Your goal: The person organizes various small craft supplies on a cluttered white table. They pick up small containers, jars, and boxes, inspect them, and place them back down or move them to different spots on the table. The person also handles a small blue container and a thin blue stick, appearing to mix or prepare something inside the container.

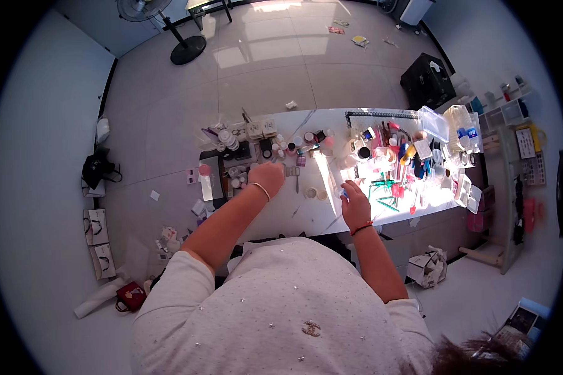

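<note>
My left hand [267,179], with a bangle at its wrist, is over the left part of the marble-patterned table [281,211], among small white jars [237,182]. Its fingers are turned away, so whether it holds anything is hidden. My right hand [355,201], with a red and dark bracelet, is near the table's front edge. Its fingertips are on a small clear and blue item that is mostly hidden. Between the hands are two small round open containers [311,192] and a thin tool [297,183] lying near a small tray.
Green tweezer-like tools [387,204], pens and clear boxes crowd the sunlit right side. A clear plastic bin [458,122] stands at the back right. Stacked round tubs [226,138] stand at the back left. A black case [427,80] and a standing fan [187,49] are on the floor beyond.
</note>
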The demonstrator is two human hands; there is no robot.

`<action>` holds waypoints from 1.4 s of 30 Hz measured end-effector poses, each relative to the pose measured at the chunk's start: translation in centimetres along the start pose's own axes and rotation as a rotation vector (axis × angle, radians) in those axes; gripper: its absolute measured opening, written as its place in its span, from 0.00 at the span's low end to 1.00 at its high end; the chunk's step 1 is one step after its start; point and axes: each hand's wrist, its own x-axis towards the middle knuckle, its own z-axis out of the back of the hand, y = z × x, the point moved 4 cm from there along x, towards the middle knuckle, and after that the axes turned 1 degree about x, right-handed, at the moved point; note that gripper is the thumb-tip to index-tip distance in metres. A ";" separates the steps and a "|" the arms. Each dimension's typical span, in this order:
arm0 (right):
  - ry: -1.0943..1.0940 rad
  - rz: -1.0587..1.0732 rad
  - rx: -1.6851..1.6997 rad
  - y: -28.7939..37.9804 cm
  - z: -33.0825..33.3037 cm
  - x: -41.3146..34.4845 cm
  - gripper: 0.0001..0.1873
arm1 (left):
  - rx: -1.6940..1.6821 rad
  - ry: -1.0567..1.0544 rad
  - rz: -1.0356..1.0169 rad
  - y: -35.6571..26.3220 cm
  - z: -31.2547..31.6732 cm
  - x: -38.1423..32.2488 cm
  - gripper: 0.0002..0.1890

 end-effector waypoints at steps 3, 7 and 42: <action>0.008 0.012 0.011 0.1 -0.1 0.1 0.19 | -0.150 -0.001 0.029 2.8 0.4 1.7 0.11; 0.012 0.023 -0.016 0.0 -0.3 0.2 0.18 | -0.136 0.101 0.027 5.4 1.4 3.6 0.10; 0.007 0.030 -0.012 0.0 -0.2 0.1 0.18 | 0.128 -0.229 -0.120 4.3 2.2 0.5 0.12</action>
